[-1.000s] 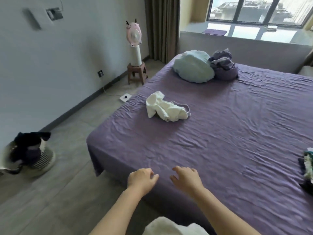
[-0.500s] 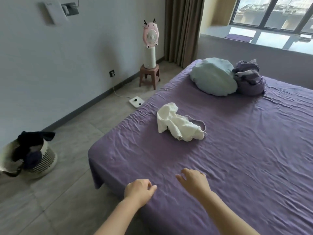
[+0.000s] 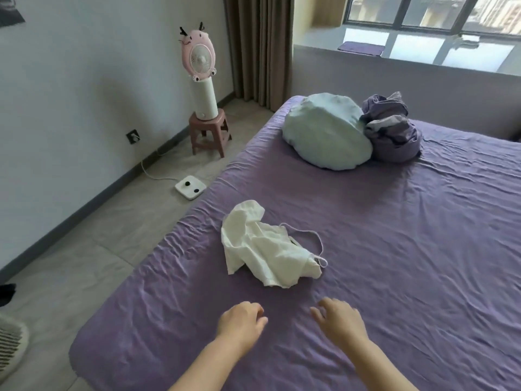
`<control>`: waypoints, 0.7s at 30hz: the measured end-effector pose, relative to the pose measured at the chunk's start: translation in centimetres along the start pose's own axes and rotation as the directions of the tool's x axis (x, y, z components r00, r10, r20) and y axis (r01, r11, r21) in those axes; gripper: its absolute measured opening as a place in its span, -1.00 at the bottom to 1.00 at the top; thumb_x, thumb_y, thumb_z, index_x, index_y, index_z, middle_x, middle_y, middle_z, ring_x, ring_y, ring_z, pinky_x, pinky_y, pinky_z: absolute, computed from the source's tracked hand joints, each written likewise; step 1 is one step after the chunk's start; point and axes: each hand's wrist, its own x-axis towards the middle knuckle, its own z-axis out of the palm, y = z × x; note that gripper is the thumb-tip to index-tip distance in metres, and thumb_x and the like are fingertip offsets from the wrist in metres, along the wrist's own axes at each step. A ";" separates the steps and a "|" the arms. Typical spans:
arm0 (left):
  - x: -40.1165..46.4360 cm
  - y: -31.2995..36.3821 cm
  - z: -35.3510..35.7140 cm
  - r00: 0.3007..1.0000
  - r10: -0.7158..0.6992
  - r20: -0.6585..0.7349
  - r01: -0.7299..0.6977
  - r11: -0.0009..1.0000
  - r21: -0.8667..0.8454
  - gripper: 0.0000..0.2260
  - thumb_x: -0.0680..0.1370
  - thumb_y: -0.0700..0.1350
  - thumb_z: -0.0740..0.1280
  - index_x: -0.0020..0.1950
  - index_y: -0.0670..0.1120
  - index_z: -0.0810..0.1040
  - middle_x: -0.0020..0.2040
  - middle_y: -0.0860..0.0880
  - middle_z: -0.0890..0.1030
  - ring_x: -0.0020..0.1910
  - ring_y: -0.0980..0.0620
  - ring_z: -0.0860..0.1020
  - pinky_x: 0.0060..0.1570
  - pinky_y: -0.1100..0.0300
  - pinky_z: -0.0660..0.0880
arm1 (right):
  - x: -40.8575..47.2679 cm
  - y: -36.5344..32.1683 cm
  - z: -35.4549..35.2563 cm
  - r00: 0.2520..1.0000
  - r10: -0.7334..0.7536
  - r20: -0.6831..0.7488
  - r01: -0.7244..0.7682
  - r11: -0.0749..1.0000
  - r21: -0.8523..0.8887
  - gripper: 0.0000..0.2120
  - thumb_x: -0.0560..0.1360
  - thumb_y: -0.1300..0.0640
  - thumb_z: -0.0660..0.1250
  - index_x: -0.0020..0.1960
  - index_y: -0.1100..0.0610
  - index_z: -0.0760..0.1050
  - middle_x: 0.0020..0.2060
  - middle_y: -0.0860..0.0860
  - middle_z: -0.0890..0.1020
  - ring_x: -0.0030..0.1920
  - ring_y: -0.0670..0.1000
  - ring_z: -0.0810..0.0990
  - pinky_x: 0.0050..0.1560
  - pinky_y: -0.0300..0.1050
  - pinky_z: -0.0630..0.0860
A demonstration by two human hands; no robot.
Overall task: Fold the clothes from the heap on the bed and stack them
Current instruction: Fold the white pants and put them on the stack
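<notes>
- At the far left edge a slatted basket (image 3: 11, 345) sits on the floor, only partly in frame; you cannot tell from here what it holds.
- Against the wall a pink fan (image 3: 198, 56) stands on a small stool (image 3: 210, 131), and its cord runs down to a white power strip (image 3: 190, 187) on the floor, just beside the bed. All of this is off the mattress and out of your working area.
- Your left hand (image 3: 241, 324) reaches out over the purple sheet (image 3: 394, 277) near the bed's close edge, fingers loosely curled and holding nothing.
- The white garment (image 3: 267, 255) lies crumpled on the sheet, a little ahead of both hands and apart from them. A thin strap loops out of its right side onto the sheet. It looks like the next piece to fold, so both hands are likely aimed at it.
- Your right hand (image 3: 339, 320) is level with the left, fingers relaxed and slightly spread, palm down, also empty.
- Further back, near the head of the bed, a pale blue pillow (image 3: 327, 131) touches a bundled purple cloth (image 3: 392, 128); they are well apart from the garment.
- You will probably want to spread the garment flat before folding, and mind that loose strap, which could snag or tuck underneath.
</notes>
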 end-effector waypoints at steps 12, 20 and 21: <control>20.4 6.8 2.5 0.981 0.194 0.016 -0.195 0.980 0.033 -0.65 0.60 0.05 0.19 0.38 0.01 0.39 0.38 0.02 0.38 0.39 0.01 0.29 0.30 0.13 0.29 | 12.8 2.2 2.7 0.973 0.215 0.084 -0.231 0.895 0.381 -0.64 0.58 -0.05 0.19 0.31 0.07 0.41 0.20 0.02 0.53 0.22 0.01 0.48 0.14 -0.16 0.36; 26.7 7.3 5.1 0.961 0.248 0.121 -0.275 0.894 0.354 -0.61 0.55 -0.03 0.26 0.37 0.04 0.36 0.32 -0.01 0.47 0.40 -0.06 0.32 0.49 -0.01 -0.05 | 18.3 2.4 5.1 0.937 0.305 0.171 -0.350 0.800 0.487 -0.72 0.62 -0.02 0.09 0.22 0.06 0.42 0.11 0.07 0.60 0.17 0.12 0.51 -0.02 -0.07 0.39; 26.8 7.0 5.1 0.966 0.239 0.096 -0.257 0.919 0.300 -0.71 0.53 -0.09 0.27 0.25 0.03 0.47 0.22 0.00 0.55 0.28 -0.05 0.44 0.44 0.06 0.11 | 18.5 2.4 5.2 0.932 0.317 0.175 -0.361 0.777 0.515 -0.73 0.62 -0.03 0.06 0.20 0.06 0.41 0.09 0.08 0.61 0.14 0.15 0.52 -0.07 -0.06 0.37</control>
